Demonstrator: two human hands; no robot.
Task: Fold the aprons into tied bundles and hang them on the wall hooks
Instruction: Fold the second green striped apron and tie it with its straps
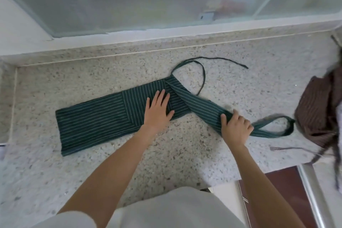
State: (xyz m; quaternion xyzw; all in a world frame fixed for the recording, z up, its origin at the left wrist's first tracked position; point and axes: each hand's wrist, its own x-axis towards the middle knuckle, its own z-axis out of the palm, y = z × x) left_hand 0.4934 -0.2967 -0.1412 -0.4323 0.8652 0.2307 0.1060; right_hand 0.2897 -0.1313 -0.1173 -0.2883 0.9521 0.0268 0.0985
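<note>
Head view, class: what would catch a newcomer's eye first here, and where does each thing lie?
First, the green striped apron, folded into a long band across the middle of the speckled stone counter. The left hand presses flat on its middle, while the right hand grips its narrow end, pulled diagonally towards the right. A brown striped apron lies bunched at the counter's right edge.

One dark green apron with thin white stripes (pixel 96 118), folded into a long band, lies at the centre of the one speckled grey stone counter (pixel 166 153), and one crumpled brown striped apron (pixel 320 109) lies at three o'clock by the counter's edge. Two bare hands are on the green cloth: one left hand (pixel 157 111) lies flat on it, and one right hand (pixel 236 126) grips its narrow folded end toward four o'clock. Two thin green ties show, one curling at twelve o'clock (pixel 203 77) and one looped at three o'clock (pixel 277 126).
</note>
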